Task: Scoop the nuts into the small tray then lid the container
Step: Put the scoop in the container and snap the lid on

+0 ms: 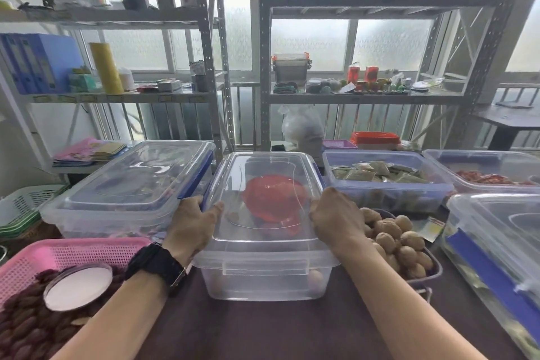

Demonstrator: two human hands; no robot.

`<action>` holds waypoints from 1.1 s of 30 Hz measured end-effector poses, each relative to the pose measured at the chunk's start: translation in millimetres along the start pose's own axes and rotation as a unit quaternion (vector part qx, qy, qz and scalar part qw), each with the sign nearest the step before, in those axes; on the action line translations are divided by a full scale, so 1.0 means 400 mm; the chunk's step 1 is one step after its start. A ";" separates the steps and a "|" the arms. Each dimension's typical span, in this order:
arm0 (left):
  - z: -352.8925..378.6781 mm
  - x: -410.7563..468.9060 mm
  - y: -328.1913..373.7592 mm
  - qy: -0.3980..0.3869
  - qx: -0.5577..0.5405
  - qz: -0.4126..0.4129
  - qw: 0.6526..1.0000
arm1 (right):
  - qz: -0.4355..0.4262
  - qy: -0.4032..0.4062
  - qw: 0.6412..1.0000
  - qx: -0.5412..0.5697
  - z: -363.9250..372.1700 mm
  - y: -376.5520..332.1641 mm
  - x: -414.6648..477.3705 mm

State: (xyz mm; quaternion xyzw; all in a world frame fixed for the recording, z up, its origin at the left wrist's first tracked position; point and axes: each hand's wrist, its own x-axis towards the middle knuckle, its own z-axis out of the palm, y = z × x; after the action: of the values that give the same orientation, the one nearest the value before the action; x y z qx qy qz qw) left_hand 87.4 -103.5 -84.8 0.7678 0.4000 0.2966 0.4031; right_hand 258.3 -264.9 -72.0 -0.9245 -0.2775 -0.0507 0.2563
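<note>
Dark desk (263, 330) is carrying everything. Clear container (264, 272) is sitting at centre, lid (263, 166) lying on top, red scoop (274, 202) showing inside through it. Small tray (429, 272) of walnuts (394, 240) is sitting just right of the container, touching it. Left hand (193, 222) is clasping the lid's left edge, right hand (336, 216) the right edge, each grip closed around the lid rim. Black watch (159, 266) is sitting on the left wrist.

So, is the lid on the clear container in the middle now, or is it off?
On. The lid covers the clear container, with the left hand and right hand on its sides. Whether its side clips are latched: cannot tell.
</note>
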 end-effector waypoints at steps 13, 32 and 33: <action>0.287 -0.462 0.112 -0.084 -0.039 0.361 0.928 | 0.058 0.223 0.922 0.312 -0.114 0.341 -0.134; 0.513 -0.416 0.146 -0.306 -0.453 0.001 0.837 | 0.088 0.002 0.764 0.639 0.003 0.461 -0.238; 0.507 -0.419 0.144 -0.302 -0.454 -0.003 0.838 | 0.081 -0.001 0.762 0.642 0.005 0.460 -0.245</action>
State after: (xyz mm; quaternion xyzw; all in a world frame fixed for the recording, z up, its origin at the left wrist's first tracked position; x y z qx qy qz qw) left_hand 182.1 -344.3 -159.0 0.5491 0.0815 0.1969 0.8081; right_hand 275.0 -443.3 -178.9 -0.5625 -0.1695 0.1613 0.7930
